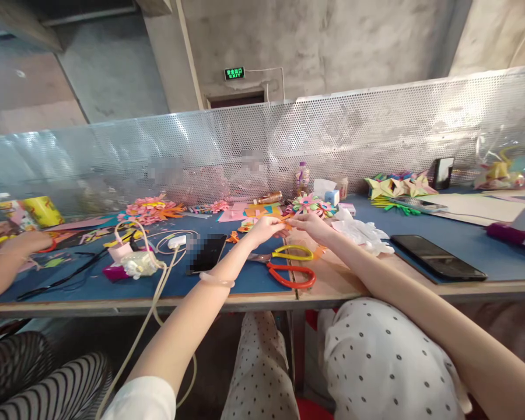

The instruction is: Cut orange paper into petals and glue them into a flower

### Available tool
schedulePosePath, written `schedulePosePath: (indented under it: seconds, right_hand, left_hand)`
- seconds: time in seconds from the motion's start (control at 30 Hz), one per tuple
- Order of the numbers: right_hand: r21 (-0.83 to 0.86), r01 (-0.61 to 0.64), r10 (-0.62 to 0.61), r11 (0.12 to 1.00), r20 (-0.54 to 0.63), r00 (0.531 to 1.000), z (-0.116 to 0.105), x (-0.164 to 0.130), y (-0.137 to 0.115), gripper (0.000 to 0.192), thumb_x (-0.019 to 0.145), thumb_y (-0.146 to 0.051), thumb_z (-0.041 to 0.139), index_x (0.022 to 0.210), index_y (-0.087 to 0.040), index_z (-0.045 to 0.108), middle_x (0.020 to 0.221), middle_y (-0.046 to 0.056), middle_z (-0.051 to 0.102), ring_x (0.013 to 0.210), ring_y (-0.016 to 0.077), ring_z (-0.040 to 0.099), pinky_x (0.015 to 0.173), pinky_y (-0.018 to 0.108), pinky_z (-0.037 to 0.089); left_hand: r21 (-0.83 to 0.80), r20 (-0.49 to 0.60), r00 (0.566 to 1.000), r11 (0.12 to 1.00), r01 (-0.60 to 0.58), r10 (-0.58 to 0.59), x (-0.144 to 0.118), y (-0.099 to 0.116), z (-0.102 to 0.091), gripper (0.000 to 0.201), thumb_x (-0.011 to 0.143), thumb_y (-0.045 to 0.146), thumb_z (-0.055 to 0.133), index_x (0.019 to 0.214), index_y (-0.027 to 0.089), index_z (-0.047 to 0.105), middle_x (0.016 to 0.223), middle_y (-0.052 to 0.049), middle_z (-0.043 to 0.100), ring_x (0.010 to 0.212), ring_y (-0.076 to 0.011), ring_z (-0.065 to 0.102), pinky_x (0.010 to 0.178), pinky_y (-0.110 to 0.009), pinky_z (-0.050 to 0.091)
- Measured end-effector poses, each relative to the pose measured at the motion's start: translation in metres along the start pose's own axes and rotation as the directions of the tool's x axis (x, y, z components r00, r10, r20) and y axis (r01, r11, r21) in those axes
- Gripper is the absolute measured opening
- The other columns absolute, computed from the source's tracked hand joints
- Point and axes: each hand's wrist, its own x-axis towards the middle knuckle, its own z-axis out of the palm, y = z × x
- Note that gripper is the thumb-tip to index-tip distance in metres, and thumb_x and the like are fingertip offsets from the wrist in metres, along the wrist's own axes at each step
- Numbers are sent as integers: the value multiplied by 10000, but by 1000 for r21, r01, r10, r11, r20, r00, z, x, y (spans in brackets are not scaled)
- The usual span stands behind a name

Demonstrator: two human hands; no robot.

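My left hand (268, 230) and my right hand (311, 226) meet above the middle of the table, fingertips pinched together. Between them shows a bit of orange paper (287, 221), small and partly covered by the fingers. Just below, a pair of scissors (263, 257) lies on the table, one handle loop yellow and the other red. Behind my hands sits a bunch of pink and green paper flowers (307, 204). Small orange paper pieces (233, 237) lie to the left of my left hand.
A phone (206, 254) and a white charging cable (175, 240) lie left; another phone (437, 256) and crumpled white plastic (362, 230) lie right. Pink paper flowers (149, 210) stand back left. At far left, another person's hands (32, 242) hold scissors. A perforated metal screen (354, 134) borders the back.
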Motion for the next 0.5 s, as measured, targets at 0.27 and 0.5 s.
schedulePosePath:
  seconds: [0.27,0.5]
  right_hand:
    - [-56,73,-75,996,-31,997,8,-5,-12,320,708,-481,654,723,-165,706,782,36,703,776,190,604,772,316,426]
    - [-82,119,-125,990,-75,989,9,4,-1,318,713,-465,650,739,-153,708,782,34,693,759,176,590,743,299,413]
  left_hand:
    - [-145,72,997,989,-13,24,-2,2,0,205,832,234,534,844,130,710,828,-71,736,735,-148,663,648,-234,485]
    - [-177,50,997,983,-44,53,-3,5,0,165,813,213,562,828,127,703,836,-76,735,732,-143,659,666,-239,484]
